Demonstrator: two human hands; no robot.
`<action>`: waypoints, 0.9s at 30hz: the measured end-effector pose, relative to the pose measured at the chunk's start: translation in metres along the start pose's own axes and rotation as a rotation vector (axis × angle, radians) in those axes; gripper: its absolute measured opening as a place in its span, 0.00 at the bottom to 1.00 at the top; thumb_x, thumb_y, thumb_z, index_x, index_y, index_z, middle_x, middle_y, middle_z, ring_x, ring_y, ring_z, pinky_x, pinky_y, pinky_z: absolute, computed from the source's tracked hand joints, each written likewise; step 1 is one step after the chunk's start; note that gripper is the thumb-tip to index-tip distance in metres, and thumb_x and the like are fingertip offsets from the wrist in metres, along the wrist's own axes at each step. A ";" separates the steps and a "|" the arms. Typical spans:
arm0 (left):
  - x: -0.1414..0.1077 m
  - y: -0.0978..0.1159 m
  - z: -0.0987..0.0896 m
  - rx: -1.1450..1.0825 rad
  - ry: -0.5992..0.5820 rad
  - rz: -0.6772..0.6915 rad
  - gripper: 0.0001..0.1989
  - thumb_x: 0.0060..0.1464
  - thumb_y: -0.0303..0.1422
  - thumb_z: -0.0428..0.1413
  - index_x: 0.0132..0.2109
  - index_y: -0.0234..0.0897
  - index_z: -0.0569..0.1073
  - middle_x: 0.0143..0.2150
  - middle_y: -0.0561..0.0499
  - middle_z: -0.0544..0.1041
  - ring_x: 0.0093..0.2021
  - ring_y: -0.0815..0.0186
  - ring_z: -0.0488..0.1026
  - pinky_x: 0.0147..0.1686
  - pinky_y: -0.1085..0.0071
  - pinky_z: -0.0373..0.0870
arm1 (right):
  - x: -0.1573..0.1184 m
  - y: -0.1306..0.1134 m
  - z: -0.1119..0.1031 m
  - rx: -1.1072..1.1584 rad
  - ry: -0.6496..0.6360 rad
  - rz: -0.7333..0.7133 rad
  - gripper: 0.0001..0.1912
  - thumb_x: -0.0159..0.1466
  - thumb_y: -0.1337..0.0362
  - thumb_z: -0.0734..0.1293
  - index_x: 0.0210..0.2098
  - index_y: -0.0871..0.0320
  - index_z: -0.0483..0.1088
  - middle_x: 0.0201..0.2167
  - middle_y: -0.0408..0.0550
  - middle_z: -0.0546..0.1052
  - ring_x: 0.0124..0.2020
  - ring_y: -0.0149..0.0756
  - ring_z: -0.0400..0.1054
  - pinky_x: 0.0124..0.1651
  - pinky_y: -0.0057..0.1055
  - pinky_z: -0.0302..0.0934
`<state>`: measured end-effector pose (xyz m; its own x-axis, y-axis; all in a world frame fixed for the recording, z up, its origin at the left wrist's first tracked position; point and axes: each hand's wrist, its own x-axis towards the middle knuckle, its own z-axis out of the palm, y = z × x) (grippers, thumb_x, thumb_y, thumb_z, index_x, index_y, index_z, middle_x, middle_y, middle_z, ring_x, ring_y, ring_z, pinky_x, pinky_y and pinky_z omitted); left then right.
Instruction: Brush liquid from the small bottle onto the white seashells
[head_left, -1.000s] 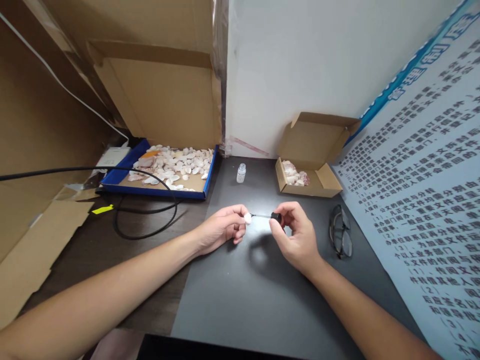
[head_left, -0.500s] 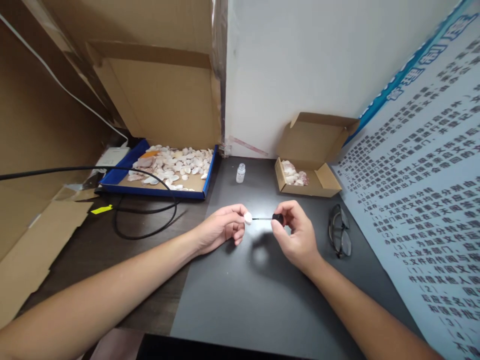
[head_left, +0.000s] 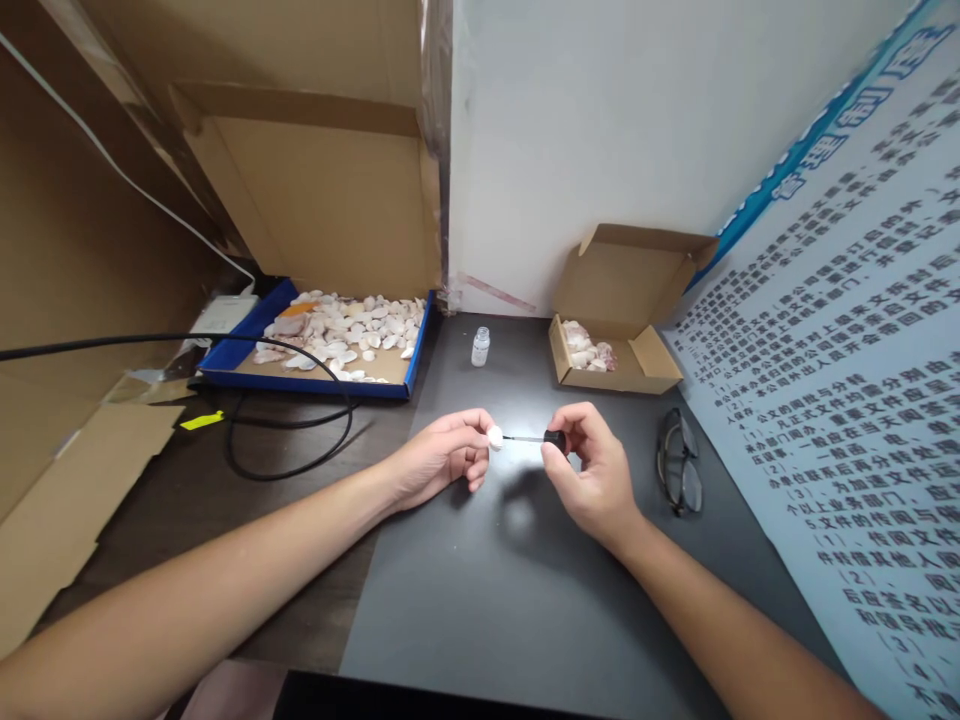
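Observation:
Between the thumb and forefinger of my left hand (head_left: 448,455) is a small white seashell (head_left: 496,438). My right hand (head_left: 592,465) pinches a black brush cap (head_left: 555,441) with a thin stem that points left, its dark tip at the shell's right edge. Whether the tip presses on the shell or only sits close, I cannot tell. Behind my hands stands a small clear glass bottle (head_left: 480,348), upright and without a cap. Both hands are held above the dark grey mat (head_left: 450,600).
At the back left, a blue-edged box (head_left: 407,385) holds many shells. A small cardboard box (head_left: 637,380) at the back right, lid up, has several shells. Glasses (head_left: 679,463) lie right of my right hand. A black cable (head_left: 292,475) loops on the left; a printed poster (head_left: 847,330) borders the right.

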<state>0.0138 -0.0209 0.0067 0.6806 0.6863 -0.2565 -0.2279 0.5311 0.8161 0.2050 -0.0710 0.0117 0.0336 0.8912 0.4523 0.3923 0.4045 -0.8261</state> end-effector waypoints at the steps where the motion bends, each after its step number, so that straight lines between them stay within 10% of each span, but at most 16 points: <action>1: 0.000 0.000 0.000 0.002 0.002 0.001 0.06 0.49 0.30 0.58 0.34 0.35 0.69 0.22 0.56 0.65 0.21 0.73 0.62 0.22 0.76 0.64 | 0.000 0.000 0.000 0.016 0.005 0.001 0.07 0.58 0.70 0.65 0.34 0.54 0.62 0.24 0.37 0.63 0.21 0.28 0.57 0.23 0.25 0.54; 27: 0.000 0.001 0.001 0.024 0.001 -0.011 0.06 0.49 0.30 0.58 0.34 0.35 0.69 0.23 0.56 0.66 0.21 0.74 0.62 0.22 0.76 0.65 | 0.005 0.006 0.000 0.327 -0.027 0.219 0.05 0.60 0.65 0.66 0.35 0.55 0.63 0.24 0.36 0.62 0.19 0.25 0.53 0.22 0.25 0.49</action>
<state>0.0144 -0.0213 0.0078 0.6822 0.6810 -0.2660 -0.2040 0.5267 0.8252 0.2075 -0.0645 0.0088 0.0580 0.9669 0.2484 0.0645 0.2446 -0.9675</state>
